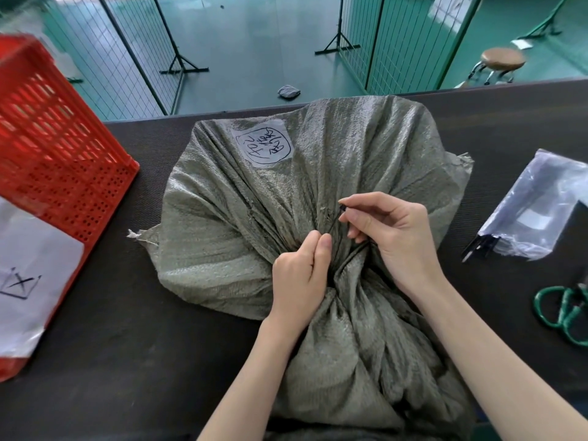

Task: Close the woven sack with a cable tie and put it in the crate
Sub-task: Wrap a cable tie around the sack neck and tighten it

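A grey-green woven sack (pixel 229 218) lies on the dark table (pixel 127 361), its mouth gathered into a twisted neck at the middle. A white patch with black handwriting (pixel 264 143) sits on its far side. A thin black cable tie (pixel 335 221) runs around the neck. My left hand (pixel 299 275) pinches one end of the tie at the gather. My right hand (pixel 394 230) pinches the other end, with the tie's small head at my fingertips. The red plastic crate (pixel 54 148) stands at the left edge of the table.
A clear plastic bag with black cable ties (pixel 537 211) lies at the right. Green-handled scissors (pixel 566 308) rest near the right edge. A white paper label (pixel 28 275) hangs on the crate's front. Beyond the table are wire fence panels (pixel 127 58) and a stool (pixel 499 60).
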Demonstrator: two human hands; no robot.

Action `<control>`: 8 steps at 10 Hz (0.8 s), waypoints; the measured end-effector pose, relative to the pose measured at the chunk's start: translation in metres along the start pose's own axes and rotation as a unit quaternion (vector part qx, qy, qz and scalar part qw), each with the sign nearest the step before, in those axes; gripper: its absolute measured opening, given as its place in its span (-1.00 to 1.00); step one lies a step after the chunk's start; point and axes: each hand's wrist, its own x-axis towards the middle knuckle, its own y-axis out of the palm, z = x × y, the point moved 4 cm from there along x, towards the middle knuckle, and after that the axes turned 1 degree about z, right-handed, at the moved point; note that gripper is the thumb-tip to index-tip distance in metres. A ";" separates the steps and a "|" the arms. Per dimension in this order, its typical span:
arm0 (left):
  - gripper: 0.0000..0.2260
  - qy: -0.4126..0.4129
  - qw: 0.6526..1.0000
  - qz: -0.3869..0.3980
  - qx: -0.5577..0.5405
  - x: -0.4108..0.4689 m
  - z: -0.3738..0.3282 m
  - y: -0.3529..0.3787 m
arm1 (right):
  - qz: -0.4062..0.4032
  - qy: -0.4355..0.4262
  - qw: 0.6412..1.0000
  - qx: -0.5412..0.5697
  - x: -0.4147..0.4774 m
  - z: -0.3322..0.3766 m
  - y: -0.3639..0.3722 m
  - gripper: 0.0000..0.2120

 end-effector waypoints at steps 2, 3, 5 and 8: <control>-0.75 0.005 1.000 -0.001 0.002 0.000 0.000 0.000 | 0.008 0.003 1.000 -0.017 -0.001 0.000 0.001 -0.81; -0.74 0.004 1.000 -0.003 0.008 0.001 0.000 0.000 | 0.011 0.002 1.000 -0.026 -0.001 0.000 0.001 -0.79; -0.73 -0.005 1.000 0.003 0.005 0.000 0.000 0.000 | 0.034 0.002 0.996 -0.079 -0.002 -0.001 0.003 -0.81; -0.69 -0.012 1.000 0.006 -0.005 0.000 0.001 0.000 | -0.005 0.010 1.000 0.002 -0.001 -0.002 -0.001 -0.87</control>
